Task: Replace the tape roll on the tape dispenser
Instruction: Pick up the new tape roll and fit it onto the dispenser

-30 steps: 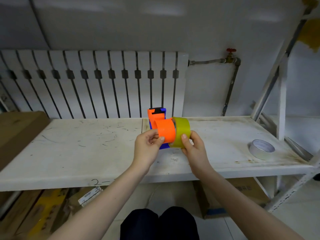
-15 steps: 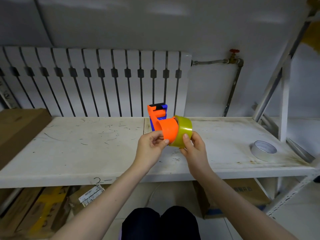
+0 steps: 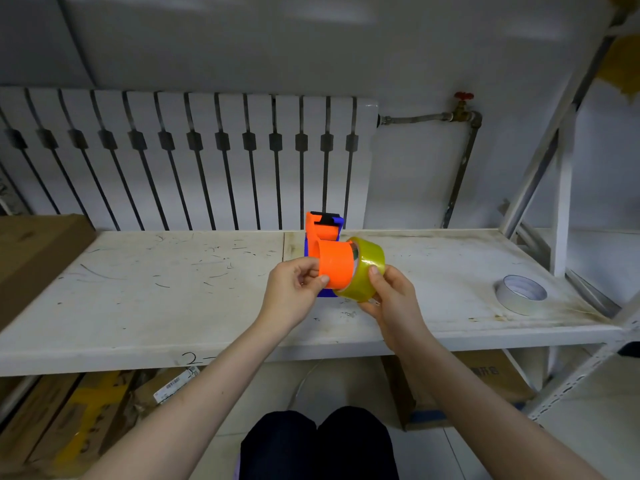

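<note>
An orange and blue tape dispenser (image 3: pixel 330 256) is held in the air above the white shelf (image 3: pixel 173 306). My left hand (image 3: pixel 294 294) pinches the left side of its orange drum. A yellowish clear tape roll (image 3: pixel 365 271) sits at the drum's right end, only partly over it, tilted a little. My right hand (image 3: pixel 389 299) grips this roll from below and from the front, with the thumb on its outer face. The dispenser's lower blue part is mostly hidden behind my hands.
A second, whitish tape roll (image 3: pixel 521 294) lies flat on the shelf at the right. A cardboard box (image 3: pixel 31 258) rests on the shelf's left end. A radiator (image 3: pixel 187 157) stands behind, a slanted shelf brace (image 3: pixel 554 143) at the right, cartons below.
The yellowish roll has shifted to the right along the orange drum and tilted, so more of the drum shows. Both hands stay in about the same place.
</note>
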A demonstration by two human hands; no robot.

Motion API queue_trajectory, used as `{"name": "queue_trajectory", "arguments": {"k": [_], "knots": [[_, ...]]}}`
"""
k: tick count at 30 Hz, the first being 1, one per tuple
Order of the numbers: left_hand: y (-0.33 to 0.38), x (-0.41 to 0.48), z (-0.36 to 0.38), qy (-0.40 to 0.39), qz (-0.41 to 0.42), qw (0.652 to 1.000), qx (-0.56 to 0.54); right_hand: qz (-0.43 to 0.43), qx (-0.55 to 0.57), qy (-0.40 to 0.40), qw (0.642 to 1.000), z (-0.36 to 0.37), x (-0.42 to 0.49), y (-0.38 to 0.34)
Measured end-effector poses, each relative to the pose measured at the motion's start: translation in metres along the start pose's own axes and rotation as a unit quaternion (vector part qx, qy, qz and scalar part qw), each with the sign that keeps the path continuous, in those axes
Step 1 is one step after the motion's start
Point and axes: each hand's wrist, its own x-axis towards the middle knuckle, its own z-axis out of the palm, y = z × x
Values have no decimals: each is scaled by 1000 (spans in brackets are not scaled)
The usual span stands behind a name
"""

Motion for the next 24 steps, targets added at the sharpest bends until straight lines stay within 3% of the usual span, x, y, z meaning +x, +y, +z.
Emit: {"name": "queue_trajectory", "arguments": {"k": [9,13,18,24], "knots": [[4,9,-4,-37,6,997,73,72,36,26,996,3,-1,-1],[-2,11,-5,-54,-7,993,105,19,-18,26,999,1,-3,-4],[-6,1,1,-8,-37,997,63,31,-44,31,998,-4,1,-14],[-4,5,5,8,-39,998,39,20,-142,-29,989,-4,-6,-14]]}}
